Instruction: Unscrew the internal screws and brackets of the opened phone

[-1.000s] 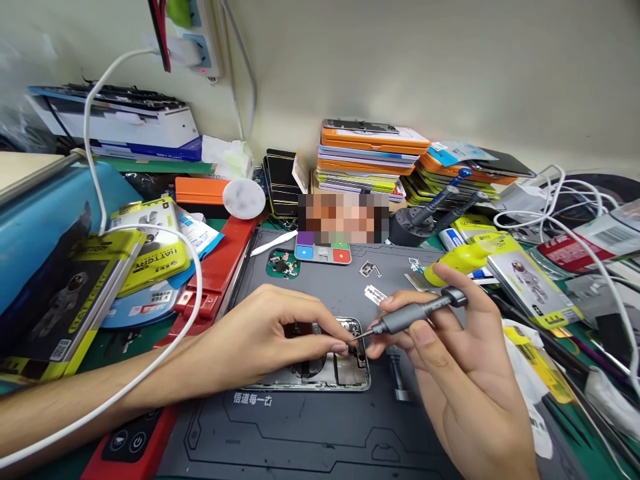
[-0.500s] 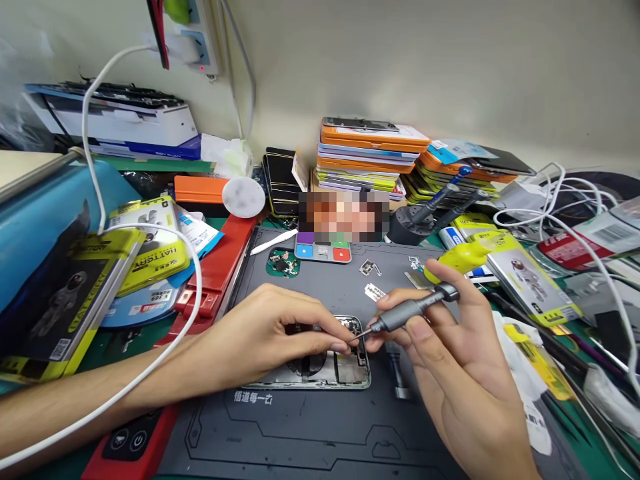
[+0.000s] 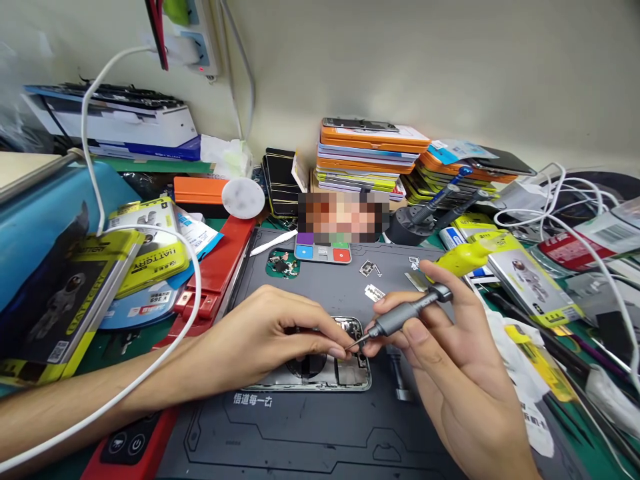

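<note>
An opened phone [image 3: 320,380] lies on the grey work mat [image 3: 300,440], its inner parts exposed and partly covered by my hands. My right hand [image 3: 450,360] grips a grey precision screwdriver [image 3: 400,319], which slants down to the left over the phone's right end. Over the phone, my left hand [image 3: 295,327] has thumb and index finger pinched together at the screwdriver's tip. Whether a tiny part sits between those fingertips is too small to make out. A second dark screwdriver [image 3: 399,377] lies on the mat just right of the phone.
Behind the phone are a razor blade [image 3: 374,292], a small metal part [image 3: 369,268] and a coloured tray [image 3: 324,252]. A red clamp-like tool [image 3: 200,300] runs along the left. A white cable [image 3: 197,293] loops across my left forearm. Battery packages [image 3: 537,280] crowd the right.
My right hand and the screwdriver have shifted slightly left and down. The tip now sits closer to my left fingertips, which have dipped a little.
</note>
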Motion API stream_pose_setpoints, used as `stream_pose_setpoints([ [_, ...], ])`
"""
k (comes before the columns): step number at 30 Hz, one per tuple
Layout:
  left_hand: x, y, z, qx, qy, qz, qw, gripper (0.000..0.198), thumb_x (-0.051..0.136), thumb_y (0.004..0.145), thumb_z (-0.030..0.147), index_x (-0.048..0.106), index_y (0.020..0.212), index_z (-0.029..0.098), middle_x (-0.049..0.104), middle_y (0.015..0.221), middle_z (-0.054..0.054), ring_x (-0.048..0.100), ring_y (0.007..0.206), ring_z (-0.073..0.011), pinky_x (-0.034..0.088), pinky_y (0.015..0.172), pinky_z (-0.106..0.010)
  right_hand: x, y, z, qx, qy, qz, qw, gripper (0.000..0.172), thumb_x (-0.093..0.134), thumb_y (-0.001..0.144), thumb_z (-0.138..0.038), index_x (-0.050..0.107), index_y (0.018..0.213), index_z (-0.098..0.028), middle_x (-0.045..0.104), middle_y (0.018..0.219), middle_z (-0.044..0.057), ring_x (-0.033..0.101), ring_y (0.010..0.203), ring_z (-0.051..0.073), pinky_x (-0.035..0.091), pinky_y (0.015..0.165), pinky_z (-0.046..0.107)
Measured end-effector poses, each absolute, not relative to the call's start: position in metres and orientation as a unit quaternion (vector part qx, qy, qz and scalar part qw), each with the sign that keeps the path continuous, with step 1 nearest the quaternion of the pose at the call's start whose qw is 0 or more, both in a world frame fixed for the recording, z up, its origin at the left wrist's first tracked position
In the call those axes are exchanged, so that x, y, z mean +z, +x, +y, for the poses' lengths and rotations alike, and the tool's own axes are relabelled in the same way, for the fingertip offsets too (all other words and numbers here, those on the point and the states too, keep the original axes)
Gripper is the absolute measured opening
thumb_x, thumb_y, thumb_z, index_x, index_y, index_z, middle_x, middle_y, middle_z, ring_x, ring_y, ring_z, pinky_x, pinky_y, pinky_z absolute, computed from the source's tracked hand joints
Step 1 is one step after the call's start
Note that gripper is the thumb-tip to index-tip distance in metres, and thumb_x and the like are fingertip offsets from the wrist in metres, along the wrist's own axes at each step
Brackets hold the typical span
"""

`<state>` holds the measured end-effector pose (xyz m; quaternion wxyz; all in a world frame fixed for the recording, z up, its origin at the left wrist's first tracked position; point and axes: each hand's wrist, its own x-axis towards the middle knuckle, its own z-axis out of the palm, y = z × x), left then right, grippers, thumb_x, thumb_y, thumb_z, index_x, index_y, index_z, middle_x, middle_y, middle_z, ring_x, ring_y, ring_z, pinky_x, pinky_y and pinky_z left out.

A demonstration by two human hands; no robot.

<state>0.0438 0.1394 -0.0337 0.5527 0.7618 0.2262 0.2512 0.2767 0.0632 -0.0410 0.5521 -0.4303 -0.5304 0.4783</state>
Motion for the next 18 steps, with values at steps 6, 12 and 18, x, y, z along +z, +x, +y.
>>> stream_pose_setpoints([
  [6,-0.0365,0.0429,0.14,0.249,0.76,0.214,0.561,0.019,0.067,0.106,0.02,0.083,0.116,0.016,0.081,0.104,-0.003,0.076,0.09,-0.0108,0.055,0.082,-0.017,-0.0396,0.2779,0.0631,0.506,-0.428,-0.504,0.554,0.05,0.055,0.117,-0.034,0.028,0.159,-0.029,0.058,0.12,0.01,0.068,0.088,0.011,0.065,0.086,0.018],
  [12,-0.0367,0.0427,0.1399,0.244,0.766,0.215,0.555,0.019,0.067,0.106,0.024,0.083,0.113,0.016,0.081,0.104,-0.002,0.076,0.093,-0.0117,0.055,0.082,-0.018,-0.0368,0.2765,0.0636,0.513,-0.435,-0.496,0.549,0.055,0.059,0.116,-0.036,0.028,0.16,-0.029,0.059,0.118,0.009,0.068,0.086,0.011,0.064,0.085,0.018],
  [18,-0.0339,0.0435,0.1396,0.243,0.763,0.224,0.555,0.018,0.067,0.106,0.023,0.083,0.111,0.015,0.081,0.103,-0.001,0.075,0.09,-0.0096,0.054,0.082,-0.016,-0.038,0.2762,0.0653,0.513,-0.431,-0.5,0.549,0.054,0.059,0.116,-0.037,0.028,0.159,-0.028,0.06,0.118,0.01,0.068,0.088,0.011,0.064,0.084,0.017],
])
